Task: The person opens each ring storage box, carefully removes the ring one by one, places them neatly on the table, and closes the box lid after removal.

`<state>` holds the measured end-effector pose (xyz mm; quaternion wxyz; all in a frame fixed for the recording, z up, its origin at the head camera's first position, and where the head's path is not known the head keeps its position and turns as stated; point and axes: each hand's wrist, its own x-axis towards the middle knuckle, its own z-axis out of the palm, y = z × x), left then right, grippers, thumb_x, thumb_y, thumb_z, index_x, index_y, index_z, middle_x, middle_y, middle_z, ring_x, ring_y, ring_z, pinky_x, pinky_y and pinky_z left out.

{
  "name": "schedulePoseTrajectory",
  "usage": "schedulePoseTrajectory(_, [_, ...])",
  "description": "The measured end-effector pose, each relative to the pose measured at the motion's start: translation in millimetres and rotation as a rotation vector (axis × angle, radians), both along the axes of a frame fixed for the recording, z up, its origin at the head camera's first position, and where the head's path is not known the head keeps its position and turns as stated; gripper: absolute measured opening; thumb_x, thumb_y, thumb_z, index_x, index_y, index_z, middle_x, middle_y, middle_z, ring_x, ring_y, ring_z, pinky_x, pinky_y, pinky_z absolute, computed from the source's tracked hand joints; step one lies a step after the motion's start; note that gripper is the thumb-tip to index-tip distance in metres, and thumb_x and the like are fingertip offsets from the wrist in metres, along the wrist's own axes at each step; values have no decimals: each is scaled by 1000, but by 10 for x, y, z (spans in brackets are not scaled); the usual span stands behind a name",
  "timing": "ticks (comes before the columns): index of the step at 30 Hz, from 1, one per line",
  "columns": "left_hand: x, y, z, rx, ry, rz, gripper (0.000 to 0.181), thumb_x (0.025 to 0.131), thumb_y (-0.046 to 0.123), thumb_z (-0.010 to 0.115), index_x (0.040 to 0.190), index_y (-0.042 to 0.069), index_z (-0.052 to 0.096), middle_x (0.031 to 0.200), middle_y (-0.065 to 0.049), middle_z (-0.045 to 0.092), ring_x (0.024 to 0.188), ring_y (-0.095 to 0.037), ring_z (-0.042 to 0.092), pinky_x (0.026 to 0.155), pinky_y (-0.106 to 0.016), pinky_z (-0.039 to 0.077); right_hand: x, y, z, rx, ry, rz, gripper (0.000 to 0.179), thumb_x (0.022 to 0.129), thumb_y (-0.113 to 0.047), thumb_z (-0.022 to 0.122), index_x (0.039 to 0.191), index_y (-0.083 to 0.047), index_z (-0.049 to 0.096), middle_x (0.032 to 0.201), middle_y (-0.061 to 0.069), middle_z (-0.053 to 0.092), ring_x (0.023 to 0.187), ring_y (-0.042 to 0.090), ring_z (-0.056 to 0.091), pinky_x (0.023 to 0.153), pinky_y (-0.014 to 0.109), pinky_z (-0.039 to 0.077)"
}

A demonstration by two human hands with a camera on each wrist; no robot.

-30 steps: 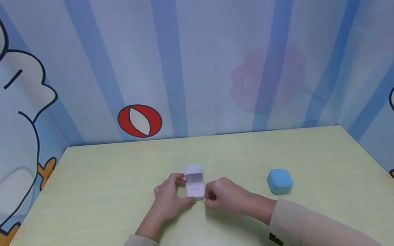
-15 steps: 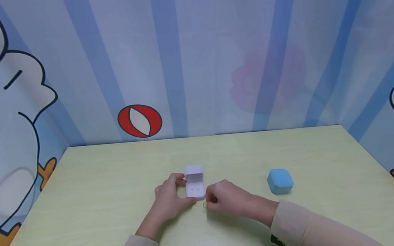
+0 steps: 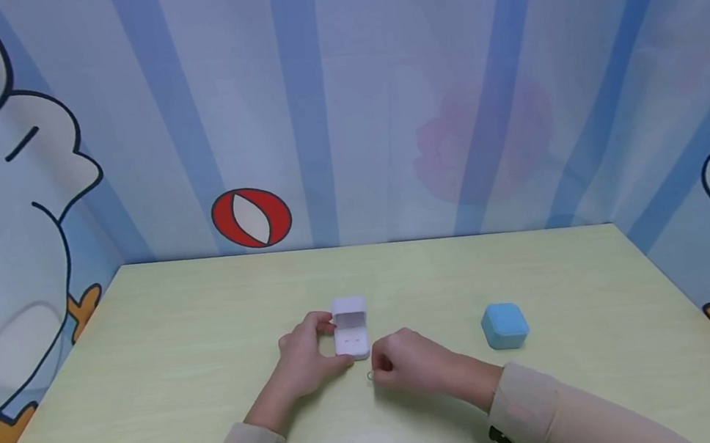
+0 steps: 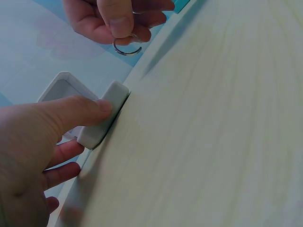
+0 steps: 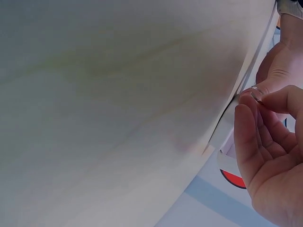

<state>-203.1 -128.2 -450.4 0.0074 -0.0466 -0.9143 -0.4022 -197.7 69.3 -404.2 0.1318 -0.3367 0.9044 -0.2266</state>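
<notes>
A small white jewelry box (image 3: 352,341) stands on the table with its lid raised, and small slots show in its pad. My left hand (image 3: 308,356) grips it from the left, the thumb lying along the base's front in the left wrist view. Just right of the box's near corner is my right hand (image 3: 408,363). Its thumb and fingers pinch a thin silver ring (image 4: 128,51), which hangs below the fingertips in the left wrist view. Part of the ring is covered by the fingers.
A light blue rounded cube-shaped box (image 3: 505,326) sits on the pale wooden table (image 3: 207,313), to the right of the white box. Behind the table's far edge hangs a blue striped backdrop (image 3: 354,103) with cartoon figures.
My right hand has drawn slightly toward me with the ring, away from the white box's front corner. My left hand and the box have stayed in place.
</notes>
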Motion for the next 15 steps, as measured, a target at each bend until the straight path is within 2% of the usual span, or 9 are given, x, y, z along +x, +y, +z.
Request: schedulePoseTrajectory(15, [0,-1,10,2,-12,6,70,71,25,84,128,8,47,114,-4,63,110,-25,52,103,-48,22,31,19,-19,54,-19,30,13,85,-16,67,73,-15,66,62,-10,56,54,0,45,53,17,41])
